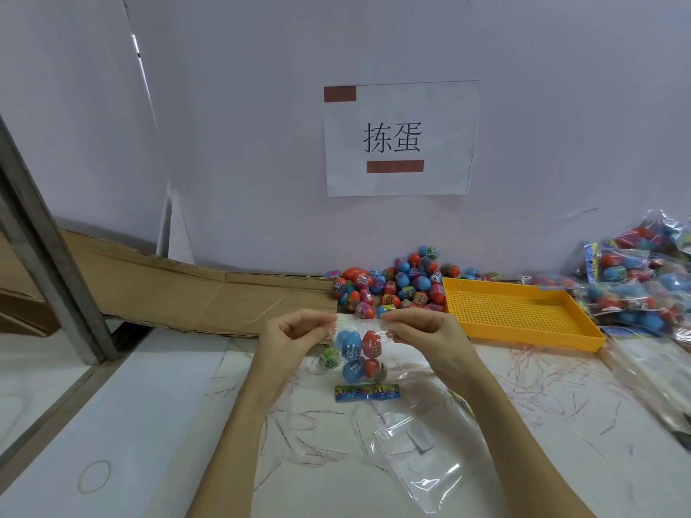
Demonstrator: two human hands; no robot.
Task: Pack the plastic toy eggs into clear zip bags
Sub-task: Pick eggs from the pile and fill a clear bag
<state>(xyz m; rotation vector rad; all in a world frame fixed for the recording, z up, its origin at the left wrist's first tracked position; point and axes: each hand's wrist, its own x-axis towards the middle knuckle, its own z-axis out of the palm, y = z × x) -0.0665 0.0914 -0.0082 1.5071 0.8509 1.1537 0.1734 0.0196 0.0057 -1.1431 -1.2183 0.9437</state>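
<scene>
- Head view, centre frame: both hands up off the table, holding a clear bag by its top edge.
- Left hand pinches the bag's upper left corner, fingers curled in on the plastic.
- Right hand pinches the upper right corner the same way, stretching the mouth flat between them.
- Inside the bag: blue eggs, red eggs and a green one at lower left, hanging in a cluster, with a printed card strip across the bottom.
- Behind the hands, against the wall, lies a loose egg pile.
- Right of that pile, touching it, sits a yellow tray.
- Far right edge: filled bags heaped up.
- Lower centre-right: empty bags lie flat on the table.
- Upper centre: a paper sign is taped to the wall.
- Left of centre: flattened cardboard lies along the wall.
</scene>
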